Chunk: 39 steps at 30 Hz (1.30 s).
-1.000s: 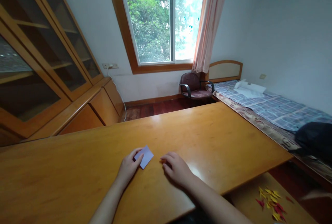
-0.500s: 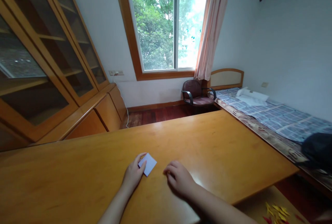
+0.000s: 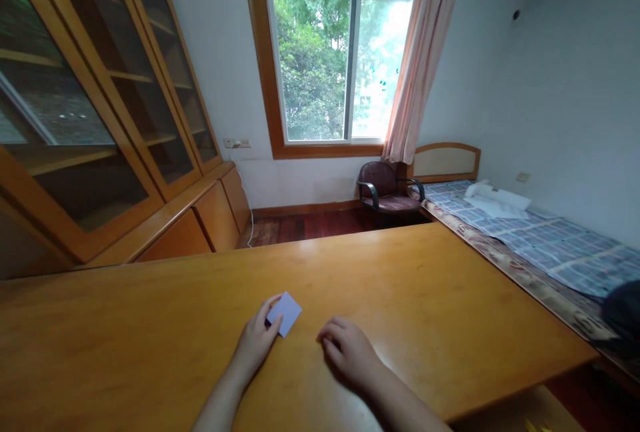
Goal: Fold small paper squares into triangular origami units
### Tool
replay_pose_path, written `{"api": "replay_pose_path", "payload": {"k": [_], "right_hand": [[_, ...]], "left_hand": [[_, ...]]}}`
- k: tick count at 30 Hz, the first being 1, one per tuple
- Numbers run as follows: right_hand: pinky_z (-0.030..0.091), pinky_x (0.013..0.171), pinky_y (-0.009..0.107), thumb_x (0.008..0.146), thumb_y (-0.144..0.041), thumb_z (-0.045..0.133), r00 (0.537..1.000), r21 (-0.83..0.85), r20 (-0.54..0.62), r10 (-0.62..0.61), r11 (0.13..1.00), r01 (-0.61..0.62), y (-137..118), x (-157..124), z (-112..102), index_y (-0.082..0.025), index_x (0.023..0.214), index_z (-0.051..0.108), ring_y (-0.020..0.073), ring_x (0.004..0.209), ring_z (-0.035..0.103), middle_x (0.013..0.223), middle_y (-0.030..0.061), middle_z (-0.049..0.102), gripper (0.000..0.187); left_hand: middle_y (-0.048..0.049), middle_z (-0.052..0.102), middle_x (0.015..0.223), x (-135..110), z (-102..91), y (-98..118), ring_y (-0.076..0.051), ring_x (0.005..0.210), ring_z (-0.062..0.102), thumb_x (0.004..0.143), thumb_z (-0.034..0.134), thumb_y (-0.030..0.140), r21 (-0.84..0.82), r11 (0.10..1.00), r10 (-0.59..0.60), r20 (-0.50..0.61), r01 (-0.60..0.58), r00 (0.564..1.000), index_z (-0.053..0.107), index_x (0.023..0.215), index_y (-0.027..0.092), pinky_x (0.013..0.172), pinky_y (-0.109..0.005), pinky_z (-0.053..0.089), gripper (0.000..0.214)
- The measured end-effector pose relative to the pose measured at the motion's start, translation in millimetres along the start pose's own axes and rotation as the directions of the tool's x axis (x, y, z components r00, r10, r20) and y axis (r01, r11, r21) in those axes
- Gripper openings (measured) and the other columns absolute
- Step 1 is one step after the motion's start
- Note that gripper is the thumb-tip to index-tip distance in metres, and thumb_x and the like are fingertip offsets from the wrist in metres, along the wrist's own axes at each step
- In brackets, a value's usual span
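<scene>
A small pale lilac piece of paper (image 3: 285, 313) lies on the wooden table (image 3: 425, 312), near its front middle. My left hand (image 3: 256, 344) rests on the table with its fingertips pinching the paper's near left corner. To the right of the paper, a little apart from it, my right hand (image 3: 350, 354) lies palm down on the tabletop with the fingers curled under; I cannot see anything in it.
A glass-fronted wooden cabinet (image 3: 100, 125) runs along the left wall. Behind the table are a window (image 3: 345, 52), a pink curtain (image 3: 425, 52) and a dark armchair (image 3: 387, 192). A bed (image 3: 540, 245) stands along the right, with white paper (image 3: 495, 199) on it.
The view has tilted up and shifted left, so the coloured paper scraps at the lower right have dropped out of sight. Both hands and the paper keep their places on the table.
</scene>
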State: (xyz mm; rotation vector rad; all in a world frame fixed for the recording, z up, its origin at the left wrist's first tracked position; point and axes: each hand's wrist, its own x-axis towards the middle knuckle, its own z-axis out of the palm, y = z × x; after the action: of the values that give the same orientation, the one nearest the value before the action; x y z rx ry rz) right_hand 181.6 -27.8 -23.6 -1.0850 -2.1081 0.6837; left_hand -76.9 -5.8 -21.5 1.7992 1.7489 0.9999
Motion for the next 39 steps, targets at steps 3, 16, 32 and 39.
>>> {"api": "replay_pose_path", "payload": {"k": [3, 16, 32, 39], "right_hand": [[0.049, 0.08, 0.026, 0.088, -0.009, 0.053, 1.0, -0.004, -0.001, 0.004, 1.0, -0.004, 2, 0, 0, -0.022, 0.094, 0.071, 0.0171, 0.088, 0.063, 0.093, 0.0042, 0.066, 0.023], [0.049, 0.081, 0.026, 0.088, -0.009, 0.054, 1.0, -0.006, 0.02, -0.014, 1.0, 0.014, 0, -1, -4, -0.021, 0.092, 0.071, 0.0171, 0.089, 0.063, 0.093, 0.0043, 0.067, 0.022], [0.048, 0.081, 0.026, 0.089, -0.01, 0.054, 1.0, 0.009, 0.028, -0.013, 1.0, 0.013, 1, -1, -5, -0.021, 0.093, 0.071, 0.0169, 0.089, 0.063, 0.093, 0.0044, 0.067, 0.021], [0.048, 0.082, 0.026, 0.089, -0.011, 0.054, 0.999, 0.019, 0.03, -0.018, 1.0, 0.018, 2, -1, -6, -0.022, 0.092, 0.071, 0.0173, 0.09, 0.063, 0.094, 0.0042, 0.068, 0.02]], "left_hand": [[-0.0081, 0.069, 0.122, 2, -12.1, -6, -0.024, 0.105, 0.067, 0.083, 0.051, 0.036, 0.051, 0.999, -0.001, 0.01, 0.001, 1.0, 0.061, 0.124, 0.022, 0.092, -0.035, 0.053, 0.045], [-0.0085, 0.069, 0.118, 18, -86.6, -59, -0.027, 0.107, 0.062, 0.082, 0.049, 0.029, 0.382, 0.913, 0.132, 0.058, -0.144, 0.99, 0.062, 0.128, 0.022, 0.101, -0.043, 0.047, 0.049], [-0.0132, 0.053, 0.143, -25, -58.5, -72, -0.034, 0.134, 0.046, 0.09, 0.048, 0.048, 0.607, 0.781, 0.126, 0.079, -0.148, 0.989, 0.059, 0.133, 0.02, 0.114, -0.054, 0.031, 0.052], [-0.0119, 0.06, 0.13, -18, -80.6, -87, -0.029, 0.124, 0.055, 0.093, 0.041, 0.047, 0.577, 0.792, 0.171, 0.107, -0.201, 0.979, 0.061, 0.124, 0.02, 0.114, -0.051, 0.034, 0.046]]}}
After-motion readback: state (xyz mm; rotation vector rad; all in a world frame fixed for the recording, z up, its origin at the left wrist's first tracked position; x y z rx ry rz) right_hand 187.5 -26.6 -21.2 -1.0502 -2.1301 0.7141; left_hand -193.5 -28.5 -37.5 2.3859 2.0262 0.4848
